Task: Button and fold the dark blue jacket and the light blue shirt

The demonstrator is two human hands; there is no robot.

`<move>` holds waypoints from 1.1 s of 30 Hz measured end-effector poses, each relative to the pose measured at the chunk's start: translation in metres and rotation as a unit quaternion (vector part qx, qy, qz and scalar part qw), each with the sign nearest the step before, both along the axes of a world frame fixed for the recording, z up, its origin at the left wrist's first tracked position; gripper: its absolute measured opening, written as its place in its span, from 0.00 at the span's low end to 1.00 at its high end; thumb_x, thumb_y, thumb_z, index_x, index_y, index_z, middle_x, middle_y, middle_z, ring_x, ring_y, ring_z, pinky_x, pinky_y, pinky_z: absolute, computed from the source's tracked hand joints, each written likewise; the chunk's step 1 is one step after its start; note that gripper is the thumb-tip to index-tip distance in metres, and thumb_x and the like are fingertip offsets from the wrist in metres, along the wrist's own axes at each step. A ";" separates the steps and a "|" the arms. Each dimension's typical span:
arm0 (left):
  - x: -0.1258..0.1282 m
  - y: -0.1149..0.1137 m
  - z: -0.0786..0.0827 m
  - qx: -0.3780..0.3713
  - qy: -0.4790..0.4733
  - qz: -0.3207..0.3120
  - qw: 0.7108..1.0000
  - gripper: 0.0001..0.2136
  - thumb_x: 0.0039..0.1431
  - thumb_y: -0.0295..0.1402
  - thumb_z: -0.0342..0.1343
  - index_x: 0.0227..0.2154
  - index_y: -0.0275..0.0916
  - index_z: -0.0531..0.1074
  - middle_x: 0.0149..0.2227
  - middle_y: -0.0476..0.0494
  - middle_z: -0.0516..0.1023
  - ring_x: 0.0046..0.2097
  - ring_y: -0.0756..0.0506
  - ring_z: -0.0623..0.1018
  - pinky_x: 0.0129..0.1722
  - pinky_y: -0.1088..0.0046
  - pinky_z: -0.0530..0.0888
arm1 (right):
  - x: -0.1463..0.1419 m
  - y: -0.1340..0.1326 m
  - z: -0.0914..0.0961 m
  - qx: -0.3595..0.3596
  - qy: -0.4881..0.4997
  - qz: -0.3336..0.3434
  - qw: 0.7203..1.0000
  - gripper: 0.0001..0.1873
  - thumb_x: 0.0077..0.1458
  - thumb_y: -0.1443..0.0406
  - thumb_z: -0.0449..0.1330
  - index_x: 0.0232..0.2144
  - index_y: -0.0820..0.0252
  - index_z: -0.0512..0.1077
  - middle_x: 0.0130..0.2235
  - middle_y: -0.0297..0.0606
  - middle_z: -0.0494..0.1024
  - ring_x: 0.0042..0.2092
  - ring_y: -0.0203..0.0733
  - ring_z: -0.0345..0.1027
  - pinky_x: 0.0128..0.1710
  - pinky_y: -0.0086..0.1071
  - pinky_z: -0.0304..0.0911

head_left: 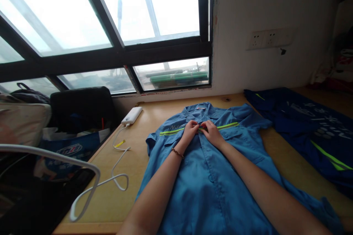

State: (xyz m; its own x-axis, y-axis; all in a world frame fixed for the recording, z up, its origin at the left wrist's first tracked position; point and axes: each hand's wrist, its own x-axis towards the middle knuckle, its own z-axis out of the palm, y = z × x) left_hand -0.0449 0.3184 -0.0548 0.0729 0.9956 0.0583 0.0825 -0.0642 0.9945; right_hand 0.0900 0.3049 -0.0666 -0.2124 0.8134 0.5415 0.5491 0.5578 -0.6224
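A blue short-sleeved work shirt (198,176) with a yellow-green stripe across the chest lies spread on the wooden table, collar toward the window. My left hand (191,129) pinches the front placket at the stripe, its fingers closed on the cloth. Right beside it, my right hand (211,132) also has its fingers closed on the placket edge. Both sets of fingertips nearly meet a little below the collar. Whether a button sits between them is hidden by the fingers. Further down, the placket runs toward me between my forearms.
On the wooden table (129,169), a white power bank (132,115) lies to the left, its white cable (95,176) looping forward. A dark blue garment (311,128) is spread at the right. Left of the table stand a black chair (82,106) and a blue bag (71,154).
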 end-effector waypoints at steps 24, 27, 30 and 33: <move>-0.002 0.002 -0.008 -0.040 -0.190 0.026 0.981 0.18 0.40 0.33 0.62 0.34 0.36 0.62 0.22 0.52 0.71 0.22 0.54 0.71 0.25 0.78 0.69 | 0.006 0.010 -0.008 -0.056 0.065 0.019 0.996 0.17 0.49 0.66 0.56 0.44 0.58 0.69 0.35 0.37 0.66 0.36 0.36 0.63 0.39 0.32 0.62; -0.001 0.000 -0.007 -0.030 -0.191 0.033 0.981 0.19 0.40 0.32 0.62 0.35 0.36 0.62 0.22 0.52 0.71 0.22 0.54 0.71 0.25 0.78 0.69 | 0.006 0.011 -0.009 -0.059 0.058 0.019 0.996 0.16 0.49 0.66 0.56 0.43 0.60 0.70 0.35 0.37 0.67 0.36 0.37 0.63 0.40 0.33 0.61; -0.002 -0.001 -0.007 -0.023 -0.193 0.034 0.980 0.20 0.40 0.32 0.62 0.36 0.36 0.61 0.23 0.51 0.72 0.23 0.54 0.72 0.26 0.78 0.70 | 0.006 0.011 -0.009 -0.064 0.060 0.020 0.996 0.16 0.49 0.66 0.55 0.43 0.61 0.70 0.35 0.38 0.67 0.36 0.37 0.63 0.40 0.33 0.61; -0.002 -0.002 -0.007 -0.022 -0.198 0.032 0.979 0.20 0.40 0.32 0.62 0.37 0.37 0.62 0.24 0.50 0.73 0.24 0.52 0.73 0.27 0.77 0.71 | 0.006 0.012 -0.009 -0.069 0.063 0.022 0.995 0.16 0.49 0.66 0.55 0.42 0.61 0.70 0.35 0.38 0.67 0.36 0.38 0.63 0.40 0.34 0.61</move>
